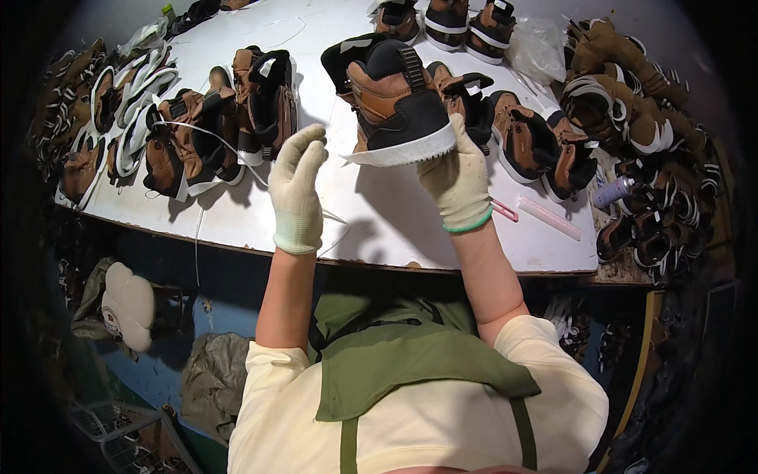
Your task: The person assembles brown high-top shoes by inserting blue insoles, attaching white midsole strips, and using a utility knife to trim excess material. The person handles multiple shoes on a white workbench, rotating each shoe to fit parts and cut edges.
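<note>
Above the white table (387, 237), a brown and black high-top shoe (395, 99) with a white sole is raised, its heel toward me. My right hand (454, 178), in a cream knit glove with a green cuff, grips it near the heel and sole. To the left of the shoe, apart from it, my left hand (297, 186) wears a similar glove. Its fingers point up, slightly bent, with the thumb apart and nothing held. Behind the raised shoe, another high-top shoe (466, 95) is partly hidden.
Brown high-top shoes (264, 103) line the table's left, and more shoes (527, 142) stand at right. A pink-handled tool (504, 210), a pale pink brush-like strip (549, 217) and a spray can (613, 191) lie near the right edge. Heaped shoes (608, 103) border the right side.
</note>
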### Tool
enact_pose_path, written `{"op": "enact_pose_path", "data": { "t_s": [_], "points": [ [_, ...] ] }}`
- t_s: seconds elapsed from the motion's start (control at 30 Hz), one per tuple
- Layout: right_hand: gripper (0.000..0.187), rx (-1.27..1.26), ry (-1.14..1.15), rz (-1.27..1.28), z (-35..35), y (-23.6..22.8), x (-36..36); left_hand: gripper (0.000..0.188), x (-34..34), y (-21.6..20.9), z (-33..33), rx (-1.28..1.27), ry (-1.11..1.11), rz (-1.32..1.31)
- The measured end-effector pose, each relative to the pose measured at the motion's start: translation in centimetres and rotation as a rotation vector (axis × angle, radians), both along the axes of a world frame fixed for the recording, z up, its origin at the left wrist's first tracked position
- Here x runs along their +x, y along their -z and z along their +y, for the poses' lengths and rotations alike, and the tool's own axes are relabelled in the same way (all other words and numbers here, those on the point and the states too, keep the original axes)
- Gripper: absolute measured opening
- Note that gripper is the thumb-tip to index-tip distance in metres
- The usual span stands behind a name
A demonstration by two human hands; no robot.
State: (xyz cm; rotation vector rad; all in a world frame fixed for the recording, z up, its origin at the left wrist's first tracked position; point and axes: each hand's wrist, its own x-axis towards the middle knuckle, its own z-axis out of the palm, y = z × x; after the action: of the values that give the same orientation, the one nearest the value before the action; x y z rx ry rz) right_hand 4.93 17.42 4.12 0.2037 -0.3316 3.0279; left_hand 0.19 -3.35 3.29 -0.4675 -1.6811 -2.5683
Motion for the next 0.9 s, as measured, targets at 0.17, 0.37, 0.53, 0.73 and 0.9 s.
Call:
{"op": "enact_pose_path", "data": {
  "t_s": [0.17,0.37,0.53,0.73,0.9],
  "points": [
    [0.031,-0.011,0.015,-0.002,-0.4,0.0,0.4,0.027,0.4,0.0,0.0,0.001,0.013,-0.007],
    [0.032,0.051,0.065,-0.059,-1.2,-0.2,0.5,0.027,0.4,0.6,0.1,0.008,0.053,-0.020],
    [0.042,0.210,0.077,-0.087,-2.0,0.1,0.3,0.026,0.8,0.3,0.4,0.041,0.075,-0.025],
    [0.046,0.284,0.067,-0.110,-3.6,0.0,0.2,0.027,0.4,1.1,0.3,0.027,0.069,-0.018],
    [0.047,0.309,0.037,-0.045,-4.0,0.2,-0.1,0.026,0.1,2.5,-0.3,0.026,0.032,-0.039]
  ]
}}
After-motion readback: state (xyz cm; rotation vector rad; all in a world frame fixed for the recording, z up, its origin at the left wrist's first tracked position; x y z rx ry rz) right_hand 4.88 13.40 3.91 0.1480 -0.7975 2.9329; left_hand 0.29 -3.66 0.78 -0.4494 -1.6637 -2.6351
